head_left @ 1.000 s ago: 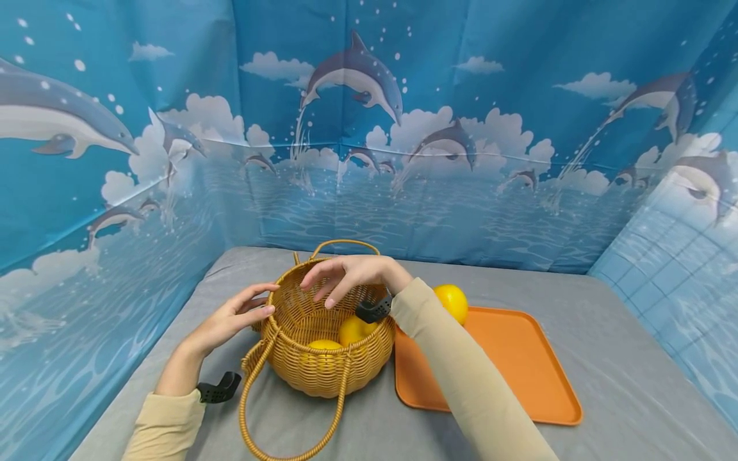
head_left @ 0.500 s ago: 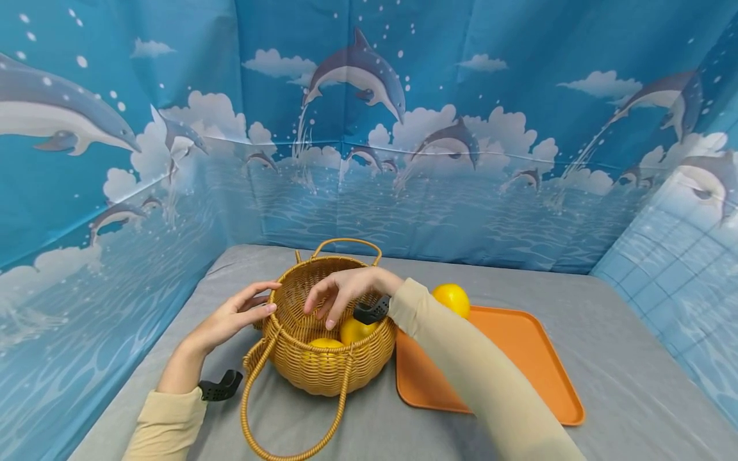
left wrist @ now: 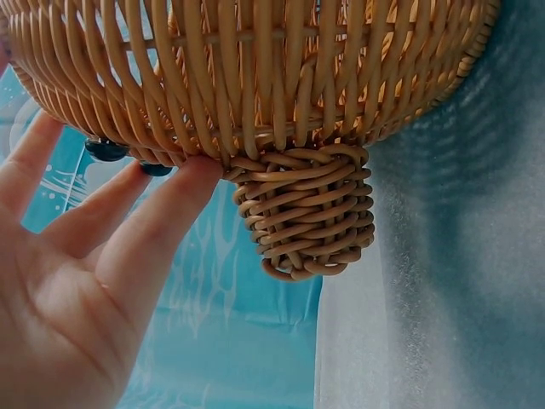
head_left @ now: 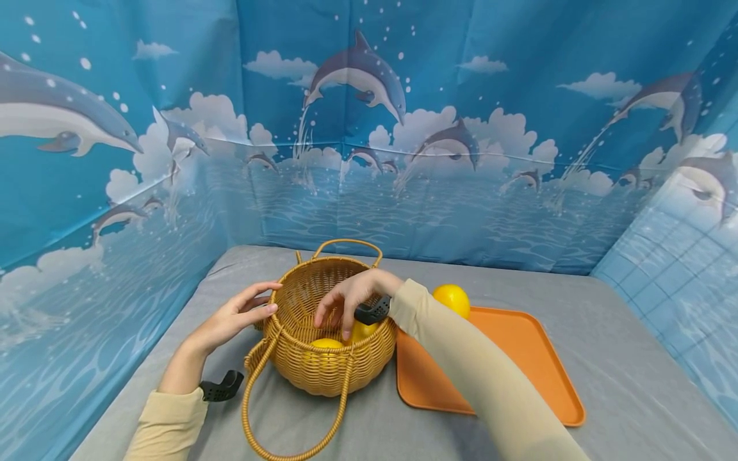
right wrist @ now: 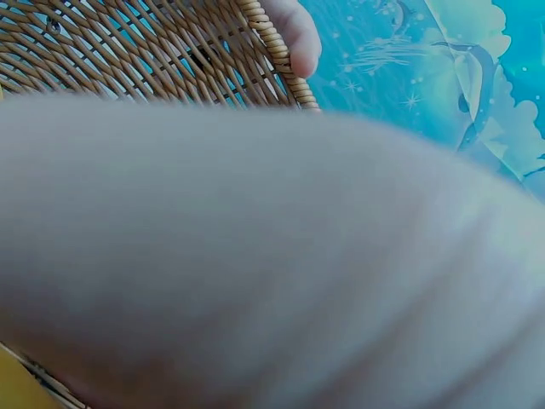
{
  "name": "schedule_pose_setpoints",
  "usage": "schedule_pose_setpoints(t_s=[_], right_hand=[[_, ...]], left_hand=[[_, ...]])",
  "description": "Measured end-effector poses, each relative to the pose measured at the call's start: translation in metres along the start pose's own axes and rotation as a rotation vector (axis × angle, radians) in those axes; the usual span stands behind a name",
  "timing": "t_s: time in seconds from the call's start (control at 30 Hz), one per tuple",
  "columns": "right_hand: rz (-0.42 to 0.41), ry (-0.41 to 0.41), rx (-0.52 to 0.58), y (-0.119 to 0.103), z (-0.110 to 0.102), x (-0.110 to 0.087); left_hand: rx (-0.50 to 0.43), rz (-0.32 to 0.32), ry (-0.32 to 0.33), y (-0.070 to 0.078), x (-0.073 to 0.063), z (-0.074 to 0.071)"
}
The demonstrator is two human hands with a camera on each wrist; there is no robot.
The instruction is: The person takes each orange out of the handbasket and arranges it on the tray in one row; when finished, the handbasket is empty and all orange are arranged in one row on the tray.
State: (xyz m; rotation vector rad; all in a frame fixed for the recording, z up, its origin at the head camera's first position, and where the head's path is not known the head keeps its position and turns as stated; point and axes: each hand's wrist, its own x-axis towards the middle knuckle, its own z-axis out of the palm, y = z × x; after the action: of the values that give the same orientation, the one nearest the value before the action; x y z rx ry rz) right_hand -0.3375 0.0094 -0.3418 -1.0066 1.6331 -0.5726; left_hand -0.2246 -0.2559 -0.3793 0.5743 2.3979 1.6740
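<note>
A round wicker basket point(head_left: 311, 378) stands left of centre in the head view. My left hand point(head_left: 227, 323) touches its left rim, and in the left wrist view its extended fingers point(left wrist: 162, 230) lie against the wicker beside a woven stub point(left wrist: 302, 213). My right hand point(head_left: 352, 298) is inside the basket's mouth, fingers bent downward, with no object visible between them. Just under it are two yellow round fruits, the right one point(head_left: 362, 331) partly hidden by the hand and the front one point(head_left: 327, 344) partly behind the rim. The right wrist view is mostly blocked by blurred skin.
An orange tray point(head_left: 519, 358) lies right of the basket, partly under the right sleeve. Another yellow fruit point(head_left: 452, 299) sits at its far left corner. One basket handle point(head_left: 294, 456) hangs forward on the grey cloth point(head_left: 628, 371). A dolphin-print curtain point(head_left: 369, 198) encloses the back and sides.
My right hand has moved down and slightly right, deeper into the basket toward the fruits. The left hand stays at the rim.
</note>
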Motion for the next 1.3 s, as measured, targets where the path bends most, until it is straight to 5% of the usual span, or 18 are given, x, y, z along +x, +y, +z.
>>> schedule_pose_setpoints(t_s=[0.6, 0.9, 1.3], right_hand=[[-0.022, 0.035, -0.001, -0.0004, 0.001, -0.0024], [0.088, 0.004, -0.054, -0.0019, 0.0004, -0.0037], [-0.057, 0.062, -0.015, -0.0005, 0.0007, -0.0039]], left_hand=[[0.003, 0.007, 0.0, 0.0002, -0.0006, 0.0001], [0.005, 0.009, 0.005, 0.0001, -0.0005, 0.0002], [0.004, 0.014, 0.001, -0.0005, -0.0003, 0.0004]])
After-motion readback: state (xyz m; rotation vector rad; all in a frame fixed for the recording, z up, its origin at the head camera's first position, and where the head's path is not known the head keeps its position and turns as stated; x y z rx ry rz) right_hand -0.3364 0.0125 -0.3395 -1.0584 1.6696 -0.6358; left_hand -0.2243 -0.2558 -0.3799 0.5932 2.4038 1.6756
